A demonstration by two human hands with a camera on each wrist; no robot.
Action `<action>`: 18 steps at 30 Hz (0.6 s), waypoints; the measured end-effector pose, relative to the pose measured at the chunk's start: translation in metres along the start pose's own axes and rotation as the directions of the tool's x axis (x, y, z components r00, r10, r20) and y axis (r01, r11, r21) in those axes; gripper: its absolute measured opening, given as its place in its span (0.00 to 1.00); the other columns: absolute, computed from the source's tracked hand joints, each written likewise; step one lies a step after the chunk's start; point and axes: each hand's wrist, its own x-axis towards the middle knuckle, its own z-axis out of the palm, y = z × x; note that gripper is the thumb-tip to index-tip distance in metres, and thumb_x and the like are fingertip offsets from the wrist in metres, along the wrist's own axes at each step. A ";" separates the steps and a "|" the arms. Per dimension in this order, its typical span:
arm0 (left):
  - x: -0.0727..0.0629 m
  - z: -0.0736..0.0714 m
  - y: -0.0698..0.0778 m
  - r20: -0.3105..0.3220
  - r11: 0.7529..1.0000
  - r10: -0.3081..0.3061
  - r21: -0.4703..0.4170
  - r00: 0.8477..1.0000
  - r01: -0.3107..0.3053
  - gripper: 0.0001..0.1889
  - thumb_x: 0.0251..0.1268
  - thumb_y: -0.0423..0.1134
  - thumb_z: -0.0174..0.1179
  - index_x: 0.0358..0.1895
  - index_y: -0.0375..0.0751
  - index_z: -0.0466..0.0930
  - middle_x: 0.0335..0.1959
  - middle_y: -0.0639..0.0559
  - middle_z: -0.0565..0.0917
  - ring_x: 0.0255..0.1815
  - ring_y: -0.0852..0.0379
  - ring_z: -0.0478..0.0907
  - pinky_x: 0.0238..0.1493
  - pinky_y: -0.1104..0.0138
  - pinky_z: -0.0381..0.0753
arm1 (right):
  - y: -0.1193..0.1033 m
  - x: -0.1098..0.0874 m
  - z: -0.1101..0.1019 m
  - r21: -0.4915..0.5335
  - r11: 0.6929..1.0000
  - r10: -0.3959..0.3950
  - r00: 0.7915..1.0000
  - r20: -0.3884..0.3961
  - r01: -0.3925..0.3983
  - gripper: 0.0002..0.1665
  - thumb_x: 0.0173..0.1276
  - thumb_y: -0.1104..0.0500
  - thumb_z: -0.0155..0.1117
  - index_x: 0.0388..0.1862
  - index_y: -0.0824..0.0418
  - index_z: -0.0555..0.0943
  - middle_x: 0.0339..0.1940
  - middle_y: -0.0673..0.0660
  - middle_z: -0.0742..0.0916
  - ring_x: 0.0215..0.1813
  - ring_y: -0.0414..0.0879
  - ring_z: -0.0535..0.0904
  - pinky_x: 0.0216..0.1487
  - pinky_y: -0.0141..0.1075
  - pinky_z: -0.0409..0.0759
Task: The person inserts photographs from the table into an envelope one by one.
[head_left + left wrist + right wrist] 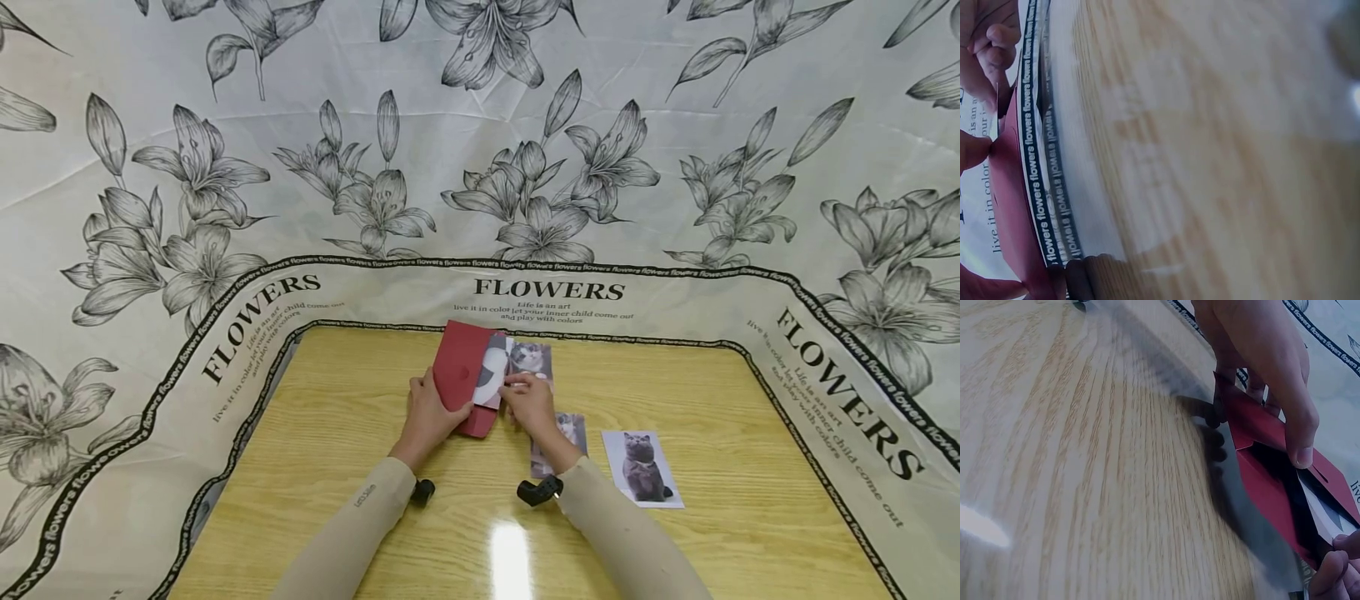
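Observation:
My left hand (433, 414) grips a red envelope (454, 367) by its left side and lower edge, thumb on the front. A photo card (491, 379) with a grey-and-white picture sticks out of the envelope's right side. The fingertips of my right hand (531, 404) pinch the card's right edge. In the right wrist view the envelope (1257, 475) gapes along its long side, with the card (1322, 509) partly inside its dark opening. Only a strip of the red envelope (1016, 206) shows in the left wrist view, between the fingers.
A cat photo (531, 357) lies just beyond my right hand. Another cat photo (572, 427) is partly covered by my right wrist. Right of it, a grey cat photo (639, 467) lies on the wooden table (360, 375). A flower-printed cloth (555, 292) borders the table.

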 end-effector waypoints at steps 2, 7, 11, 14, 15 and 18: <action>0.000 0.000 0.000 0.004 1.000 -0.001 0.005 1.000 0.001 0.57 0.58 0.56 0.79 0.82 0.30 0.57 0.62 0.29 0.68 0.59 0.36 0.72 0.64 0.46 0.78 | 0.000 0.002 0.002 -0.001 1.000 0.002 1.000 0.001 -0.002 0.15 0.72 0.65 0.72 0.55 0.69 0.86 0.24 0.60 0.89 0.12 0.48 0.77 0.14 0.37 0.74; 0.001 0.000 -0.001 0.006 1.000 -0.003 0.010 1.000 0.003 0.58 0.58 0.56 0.79 0.83 0.29 0.56 0.62 0.30 0.68 0.58 0.37 0.73 0.64 0.46 0.78 | 0.000 0.006 0.007 0.002 1.000 -0.006 1.000 0.009 0.006 0.15 0.71 0.65 0.73 0.54 0.70 0.87 0.23 0.58 0.88 0.14 0.48 0.77 0.15 0.36 0.75; 0.000 0.000 0.000 0.022 1.000 -0.003 -0.003 1.000 0.003 0.57 0.59 0.55 0.79 0.83 0.29 0.56 0.64 0.29 0.68 0.60 0.36 0.72 0.64 0.46 0.78 | 0.000 0.008 0.010 -0.015 1.000 -0.014 1.000 0.001 0.014 0.14 0.71 0.65 0.73 0.53 0.70 0.87 0.26 0.58 0.90 0.16 0.47 0.78 0.16 0.37 0.76; 0.000 0.000 0.000 0.030 1.000 0.003 -0.012 1.000 -0.003 0.57 0.59 0.54 0.78 0.83 0.29 0.56 0.64 0.29 0.67 0.60 0.36 0.72 0.65 0.46 0.78 | 0.000 0.009 0.013 -0.060 0.998 -0.023 1.000 -0.005 0.022 0.14 0.72 0.64 0.73 0.53 0.69 0.88 0.31 0.59 0.92 0.19 0.44 0.79 0.18 0.36 0.76; 0.000 0.000 0.000 0.033 1.000 0.005 -0.011 0.999 -0.004 0.56 0.60 0.54 0.78 0.83 0.29 0.56 0.64 0.29 0.67 0.61 0.36 0.72 0.65 0.46 0.78 | 0.000 0.010 0.014 -0.076 0.997 -0.025 1.000 -0.008 0.024 0.14 0.72 0.64 0.73 0.53 0.68 0.88 0.33 0.60 0.92 0.20 0.43 0.80 0.19 0.35 0.76; 0.000 -0.001 0.000 0.029 1.000 0.004 -0.012 1.000 -0.004 0.56 0.60 0.54 0.78 0.83 0.29 0.56 0.65 0.29 0.67 0.61 0.37 0.71 0.65 0.46 0.78 | -0.002 0.011 0.019 -0.108 0.993 -0.043 0.999 -0.007 0.042 0.14 0.72 0.63 0.73 0.53 0.68 0.89 0.37 0.61 0.93 0.24 0.41 0.82 0.24 0.32 0.77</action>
